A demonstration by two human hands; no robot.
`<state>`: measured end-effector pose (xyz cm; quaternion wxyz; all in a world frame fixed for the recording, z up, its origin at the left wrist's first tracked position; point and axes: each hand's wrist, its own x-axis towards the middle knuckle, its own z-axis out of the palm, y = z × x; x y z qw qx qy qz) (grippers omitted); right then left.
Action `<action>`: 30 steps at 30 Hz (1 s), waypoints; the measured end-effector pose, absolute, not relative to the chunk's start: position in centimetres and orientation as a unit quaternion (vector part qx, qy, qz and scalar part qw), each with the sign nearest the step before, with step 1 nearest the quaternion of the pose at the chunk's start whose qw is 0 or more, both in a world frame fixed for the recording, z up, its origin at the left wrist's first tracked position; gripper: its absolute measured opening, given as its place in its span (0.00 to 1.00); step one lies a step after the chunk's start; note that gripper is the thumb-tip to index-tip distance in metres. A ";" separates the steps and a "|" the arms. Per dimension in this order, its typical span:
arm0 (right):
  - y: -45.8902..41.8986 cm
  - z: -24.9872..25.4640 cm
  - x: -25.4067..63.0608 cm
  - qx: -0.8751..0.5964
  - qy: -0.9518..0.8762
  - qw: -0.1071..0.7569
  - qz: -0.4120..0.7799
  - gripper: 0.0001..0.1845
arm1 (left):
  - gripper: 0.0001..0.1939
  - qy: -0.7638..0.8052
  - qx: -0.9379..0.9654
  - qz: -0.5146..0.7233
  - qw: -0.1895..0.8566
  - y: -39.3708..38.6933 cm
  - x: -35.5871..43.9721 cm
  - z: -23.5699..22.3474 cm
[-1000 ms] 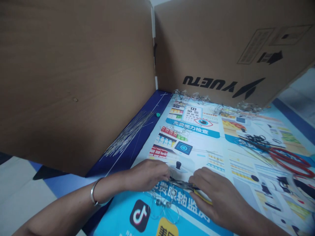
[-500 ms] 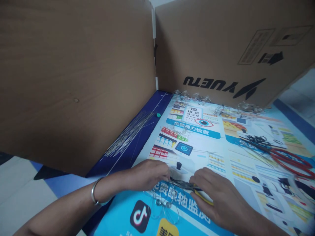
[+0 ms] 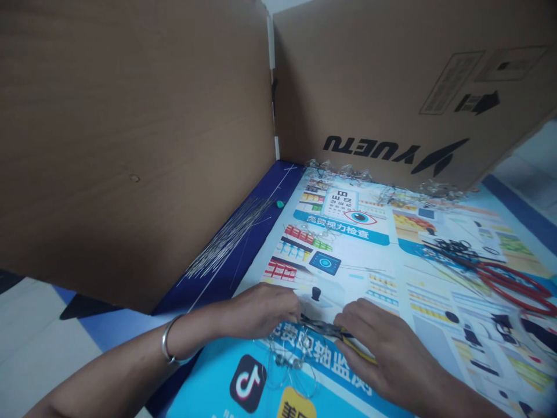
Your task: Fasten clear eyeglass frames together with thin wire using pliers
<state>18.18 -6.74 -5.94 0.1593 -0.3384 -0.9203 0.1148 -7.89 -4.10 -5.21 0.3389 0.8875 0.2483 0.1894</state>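
My right hand (image 3: 378, 342) is closed around a pair of pliers (image 3: 324, 327) with dark jaws and yellow handles. The jaws point left, to the fingertips of my left hand (image 3: 274, 310). Those fingers are pinched together on a looped wire piece (image 3: 289, 360), whose thin loops and small shiny bits hang below the jaws, over the printed sheet. Exactly where the jaws grip the wire is too fine to make out. A metal bangle (image 3: 167, 342) circles my left wrist.
A bundle of straight wires (image 3: 230, 235) lies along the left cardboard panel (image 3: 130, 145). Red-handled scissors (image 3: 513, 284) and black rings (image 3: 456, 248) lie at right. More wire pieces (image 3: 343, 171) line the foot of the back cardboard panel (image 3: 369, 75). A small green bit (image 3: 280, 204) sits near the corner.
Almost nothing differs. The wire loops below the pliers have shifted slightly, while both hands keep their places and holds.
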 end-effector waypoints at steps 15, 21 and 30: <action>-6.9 -5.9 18.2 -0.322 -0.924 0.177 0.104 0.07 | 0.09 0.234 0.895 0.190 0.329 -4.2 -7.7 -4.9; -6.9 -5.6 18.1 -0.329 -0.922 0.177 0.103 0.08 | 0.08 0.234 0.896 0.189 0.327 -4.2 -7.7 -5.2; -6.3 -5.7 18.7 -0.349 -0.913 0.160 0.136 0.09 | 0.08 0.255 0.880 0.199 0.348 -3.9 -7.8 -5.0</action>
